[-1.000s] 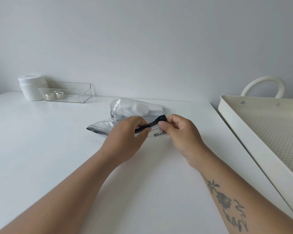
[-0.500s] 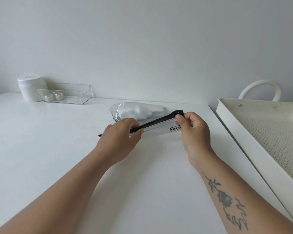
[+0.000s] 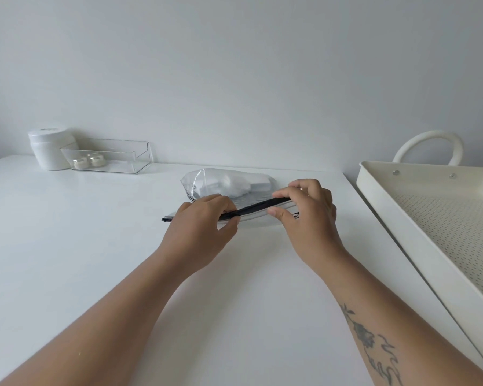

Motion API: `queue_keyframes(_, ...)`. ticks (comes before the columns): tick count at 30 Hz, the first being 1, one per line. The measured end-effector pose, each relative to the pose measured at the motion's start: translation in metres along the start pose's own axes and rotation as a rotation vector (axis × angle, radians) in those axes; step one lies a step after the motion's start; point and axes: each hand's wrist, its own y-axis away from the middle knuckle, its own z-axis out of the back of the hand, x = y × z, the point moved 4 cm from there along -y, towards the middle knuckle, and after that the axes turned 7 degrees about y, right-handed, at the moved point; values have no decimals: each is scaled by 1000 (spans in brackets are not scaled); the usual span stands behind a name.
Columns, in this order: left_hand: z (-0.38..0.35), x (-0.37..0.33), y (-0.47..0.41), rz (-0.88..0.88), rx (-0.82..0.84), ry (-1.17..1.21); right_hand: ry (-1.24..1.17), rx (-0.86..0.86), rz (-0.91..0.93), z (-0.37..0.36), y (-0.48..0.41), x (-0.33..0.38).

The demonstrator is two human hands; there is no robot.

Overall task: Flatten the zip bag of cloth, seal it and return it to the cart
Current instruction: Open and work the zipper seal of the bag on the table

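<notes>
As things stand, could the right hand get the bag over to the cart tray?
Probably yes: the right hand already pinches the zip bag, and bare table lies between it and the cart tray alongside.

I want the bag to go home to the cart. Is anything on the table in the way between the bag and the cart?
Nothing visible is. The zip bag sits in both hands, left hand and right hand, and only bare table lies between it and the cart. The cart's tray looks empty.

I see the bag (image 3: 229,185) on the table (image 3: 67,246), my hands (image 3: 204,227) (image 3: 307,215) before it, a jar (image 3: 50,149) and box (image 3: 109,156) far left, the cart (image 3: 430,218) right.
</notes>
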Motion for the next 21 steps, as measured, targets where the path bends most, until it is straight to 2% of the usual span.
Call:
queue_keyframes(7, 2, 3, -1, -10, -38, -62, 34, 12, 46, 0, -2, 1)
queue_keyframes(17, 4, 6, -2, -12, -50, -106, 46, 4, -142, 4, -1, -9)
queue_keyframes(21, 5, 6, -1, -21, -63, -110, 143, 9, -143, 7, 0, -5)
